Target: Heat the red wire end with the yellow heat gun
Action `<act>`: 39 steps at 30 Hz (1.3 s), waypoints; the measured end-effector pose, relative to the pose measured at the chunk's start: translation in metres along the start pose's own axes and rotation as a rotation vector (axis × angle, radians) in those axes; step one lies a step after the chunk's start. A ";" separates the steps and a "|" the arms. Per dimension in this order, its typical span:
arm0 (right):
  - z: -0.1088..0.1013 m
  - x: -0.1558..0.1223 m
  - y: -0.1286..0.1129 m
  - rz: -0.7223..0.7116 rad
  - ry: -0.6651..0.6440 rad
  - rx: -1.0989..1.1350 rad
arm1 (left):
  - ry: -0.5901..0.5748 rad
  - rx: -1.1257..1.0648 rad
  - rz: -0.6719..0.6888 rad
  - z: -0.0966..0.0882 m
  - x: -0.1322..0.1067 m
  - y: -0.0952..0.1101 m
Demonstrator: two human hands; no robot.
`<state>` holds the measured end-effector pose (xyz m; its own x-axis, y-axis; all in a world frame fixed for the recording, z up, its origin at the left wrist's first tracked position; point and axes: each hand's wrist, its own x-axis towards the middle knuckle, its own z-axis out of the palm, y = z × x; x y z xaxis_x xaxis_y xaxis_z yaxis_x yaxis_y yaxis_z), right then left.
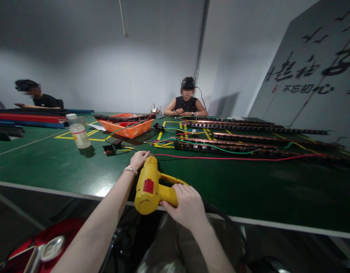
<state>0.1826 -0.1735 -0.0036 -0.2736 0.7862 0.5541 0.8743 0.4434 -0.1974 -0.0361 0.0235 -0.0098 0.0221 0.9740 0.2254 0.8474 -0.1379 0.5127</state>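
A yellow heat gun [147, 185] with a red label lies in the grip of my right hand [189, 203], whose fingers wrap round its handle. Its nozzle points away from me, over the green table. My left hand [139, 160] is closed just left of the nozzle tip. A long red wire [220, 158] runs from the right and ends at the left fingertips; the nozzle partly hides that spot. Beyond the hands lie long black strips [209, 146] with copper-coloured edges and green and yellow wires. A small black part [109, 149] with yellow leads sits left of them.
An orange basket [128, 131] holding dark strips stands behind my left hand. A plastic bottle [79, 132] is to its left, with red and blue bars [35, 120] farther left. One person [186, 104] sits opposite, another [46, 99] at far left. The table edge [64, 193] runs before me.
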 end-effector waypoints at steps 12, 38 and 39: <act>-0.029 -0.015 0.046 0.053 0.019 -0.094 | -0.024 0.051 0.013 -0.006 -0.007 0.006; -0.046 -0.043 0.080 0.056 0.066 -0.155 | -0.012 0.178 0.395 0.053 0.081 0.069; -0.046 -0.043 0.079 0.054 0.066 -0.159 | 0.000 0.181 0.382 0.054 0.081 0.069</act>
<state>0.2824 -0.1922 -0.0060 -0.2024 0.7747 0.5990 0.9407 0.3239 -0.1011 0.0529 0.1027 -0.0003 0.3527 0.8588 0.3715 0.8577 -0.4554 0.2385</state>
